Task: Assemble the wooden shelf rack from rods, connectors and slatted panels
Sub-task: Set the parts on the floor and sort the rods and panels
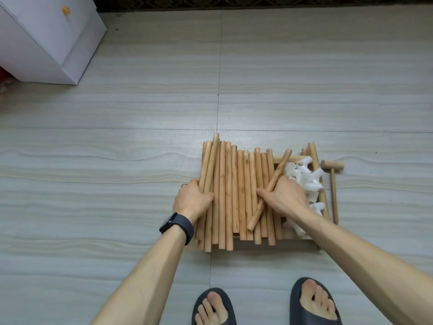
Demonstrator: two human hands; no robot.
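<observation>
the wooden rods (pixel 234 191) lay side by side on a wooden panel (pixel 295 237) on the tiled floor (pixel 117 160), just ahead of the person's slippered feet. the left hand (pixel 192 199), with a dark watch (pixel 177 225) on its wrist, curled round the leftmost rods. the right hand (pixel 284 195) pinched a slanted rod (pixel 276 177) that crossed over the others. white connectors (pixel 307 178) were heaped at the panel's right end, with a wooden mallet (pixel 332 184) just beside them on the floor. a white cabinet (pixel 46 38) stood far left.

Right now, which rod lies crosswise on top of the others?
The rod held in the right hand: it slants diagonally across the row of rods, which lies parallel.
</observation>
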